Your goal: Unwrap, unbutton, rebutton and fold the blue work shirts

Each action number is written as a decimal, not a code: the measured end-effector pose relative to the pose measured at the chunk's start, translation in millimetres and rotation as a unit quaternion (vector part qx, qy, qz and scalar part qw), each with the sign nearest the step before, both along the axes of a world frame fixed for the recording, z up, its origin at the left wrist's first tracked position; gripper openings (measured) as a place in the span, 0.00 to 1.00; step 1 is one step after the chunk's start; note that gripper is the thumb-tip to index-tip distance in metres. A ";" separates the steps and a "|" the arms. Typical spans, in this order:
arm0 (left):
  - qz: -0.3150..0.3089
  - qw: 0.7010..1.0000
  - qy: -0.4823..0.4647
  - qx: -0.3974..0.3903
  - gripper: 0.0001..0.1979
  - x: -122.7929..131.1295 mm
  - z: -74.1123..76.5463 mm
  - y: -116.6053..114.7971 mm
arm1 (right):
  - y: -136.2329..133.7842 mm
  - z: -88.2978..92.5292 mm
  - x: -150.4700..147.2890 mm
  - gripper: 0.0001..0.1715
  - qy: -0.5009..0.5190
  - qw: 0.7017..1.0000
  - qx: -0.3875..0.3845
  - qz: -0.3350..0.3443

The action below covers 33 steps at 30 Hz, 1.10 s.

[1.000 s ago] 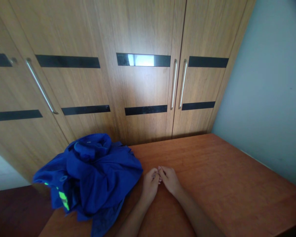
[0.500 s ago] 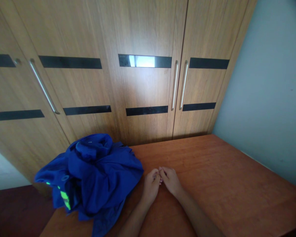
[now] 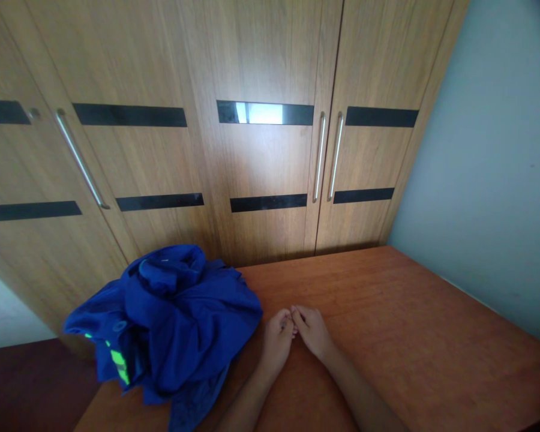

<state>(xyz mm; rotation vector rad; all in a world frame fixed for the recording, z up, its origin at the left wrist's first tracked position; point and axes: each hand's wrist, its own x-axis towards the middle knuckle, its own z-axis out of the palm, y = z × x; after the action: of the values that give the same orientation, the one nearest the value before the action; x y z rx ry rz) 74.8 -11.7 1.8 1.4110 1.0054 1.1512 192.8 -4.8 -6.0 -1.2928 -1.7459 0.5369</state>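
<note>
Blue garment heap lies just beside our left hand, fingertips touching our right hand; both loosely curled, holding nothing.

We have our left hand and right hand resting side by side on the table, fingertips touching, toward its near edge. The heap of clothing lies on the table's left part, just beside our left hand, and reaches over the left edge. Behind the table stands the wardrobe, and the wall runs along the table's right side.
</note>
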 end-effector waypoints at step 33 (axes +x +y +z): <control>-0.009 1.000 0.016 0.002 0.11 -0.2 -1.3 1.2 | -1.0 0.3 0.4 0.26 0.005 1.000 0.000 0.007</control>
<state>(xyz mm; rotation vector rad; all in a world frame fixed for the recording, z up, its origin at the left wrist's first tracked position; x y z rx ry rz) 74.6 -10.5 0.5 1.4434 1.0118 1.1210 193.1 -5.8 -5.7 -1.2761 -1.7479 0.5501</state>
